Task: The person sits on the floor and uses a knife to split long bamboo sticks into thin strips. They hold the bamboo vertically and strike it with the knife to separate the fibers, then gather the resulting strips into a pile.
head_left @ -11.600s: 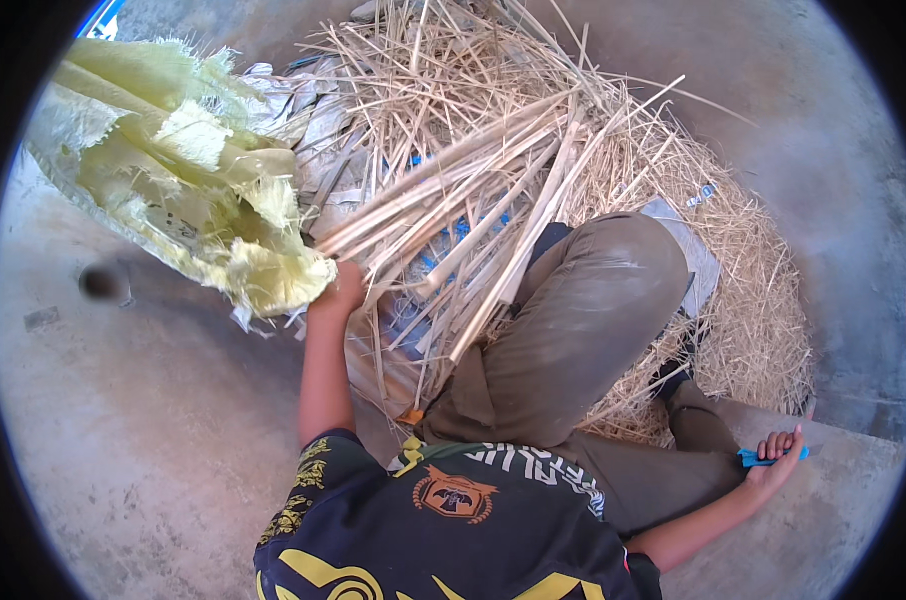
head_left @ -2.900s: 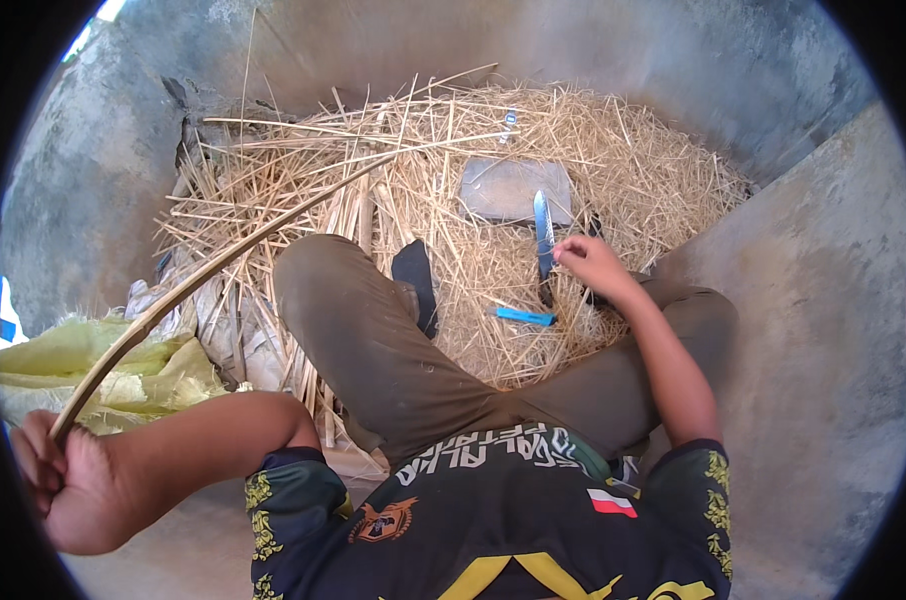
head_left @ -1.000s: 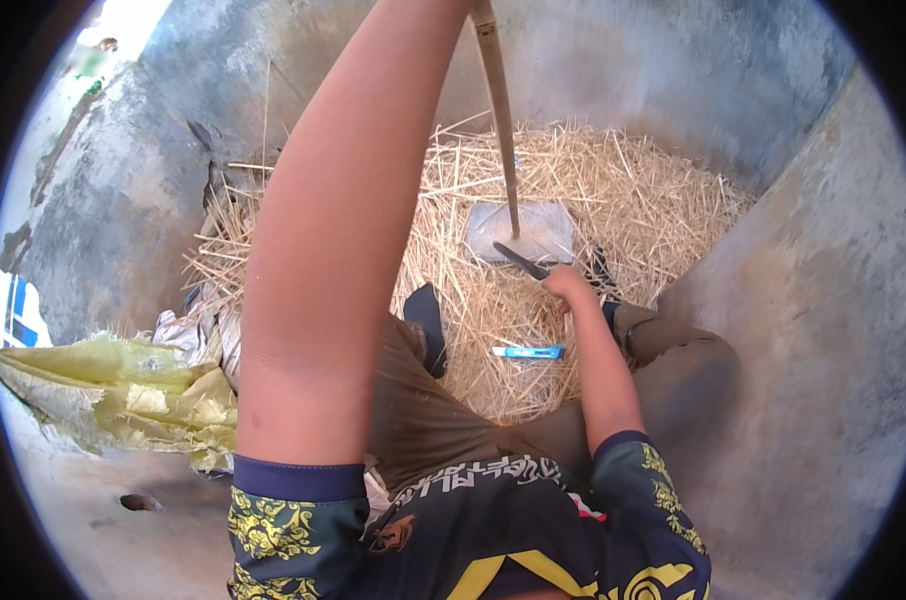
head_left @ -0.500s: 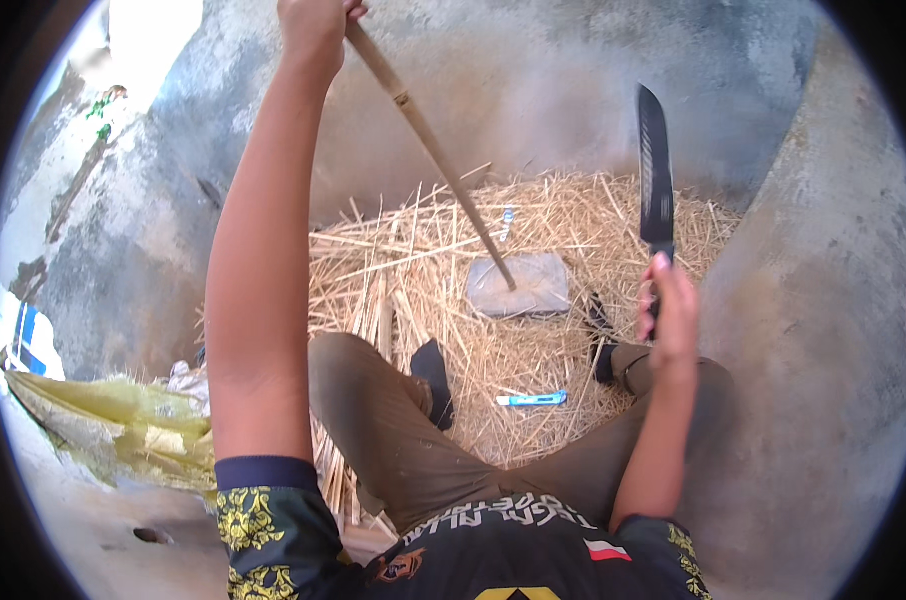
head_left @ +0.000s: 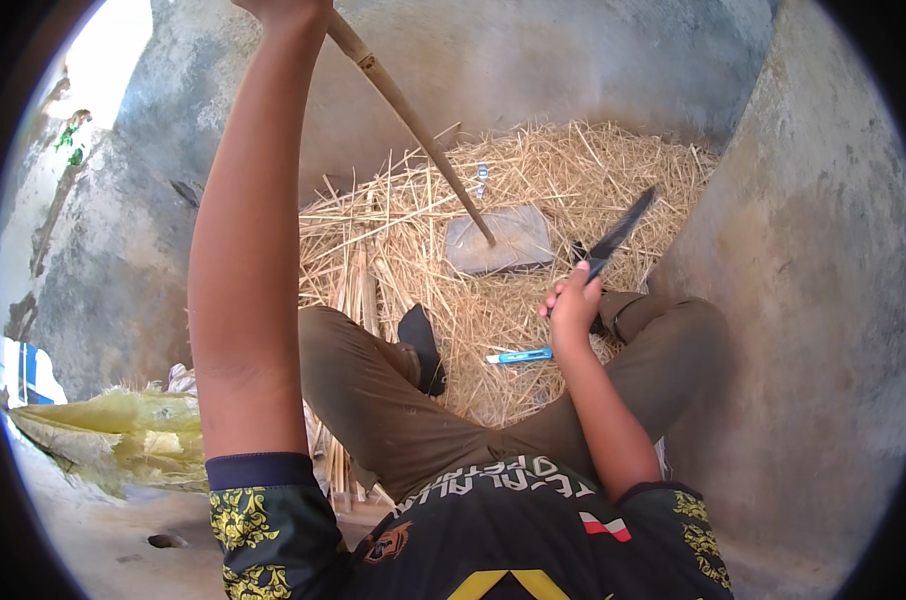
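My left hand, partly cut off by the upper edge, is closed around the upper part of a bamboo pole. The pole slants down to the right, its lower end resting on a flat grey block. A node shows on the pole just below my hand. In my right hand is a black-bladed knife, gripped by its handle. The blade points up and to the right, just right of the block, and does not touch the pole.
Straw and thin split strips cover the floor around the block. A blue box cutter lies between my legs. At the left is a yellow-green fibrous sheet. Concrete walls close in at the right and back.
My right hand has swung down and left, so the knife went from upright to tilted right, lower near the block. My left hand still holds the pole; the whole view has shifted slightly.
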Available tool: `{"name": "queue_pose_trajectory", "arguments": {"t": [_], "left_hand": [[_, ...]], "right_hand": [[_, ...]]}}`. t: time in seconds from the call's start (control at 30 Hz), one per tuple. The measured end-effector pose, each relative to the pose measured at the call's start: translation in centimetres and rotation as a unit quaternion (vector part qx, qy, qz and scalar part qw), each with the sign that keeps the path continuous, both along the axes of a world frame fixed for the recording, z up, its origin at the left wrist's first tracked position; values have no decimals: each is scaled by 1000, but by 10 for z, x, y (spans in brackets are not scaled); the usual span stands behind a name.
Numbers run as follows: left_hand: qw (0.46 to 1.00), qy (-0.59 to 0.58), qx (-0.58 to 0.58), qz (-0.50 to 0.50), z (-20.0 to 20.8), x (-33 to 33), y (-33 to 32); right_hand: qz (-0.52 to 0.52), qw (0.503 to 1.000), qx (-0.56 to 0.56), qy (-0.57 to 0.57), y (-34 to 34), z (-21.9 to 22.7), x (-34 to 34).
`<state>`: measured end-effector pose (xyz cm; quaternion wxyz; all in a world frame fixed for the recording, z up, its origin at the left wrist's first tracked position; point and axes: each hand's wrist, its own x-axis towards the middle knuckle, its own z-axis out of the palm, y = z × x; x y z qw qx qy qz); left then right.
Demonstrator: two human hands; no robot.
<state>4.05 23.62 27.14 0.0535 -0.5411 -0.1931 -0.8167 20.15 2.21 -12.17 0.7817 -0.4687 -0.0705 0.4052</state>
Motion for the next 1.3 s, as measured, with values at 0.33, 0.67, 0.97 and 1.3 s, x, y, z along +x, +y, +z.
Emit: {"name": "queue_pose_trajectory", "arguments": {"t": [0.33,0.67,0.97,1.3], "left_hand": [[993,-46,-34,-105,1,26,-15],[989,-62,-54,-126,-1,45,-30],[957,-54,-84,-271,-12,27,-63],[999,-31,-4,7,-10,-2,-39]], "right_hand": [[89,994,40,-38,-11,12,-12],[376,921,-95,44,-13,-3,-22],[49,976,131,-170,-52,128,6],[516,843,46,-141,-51,100,-47]]}}
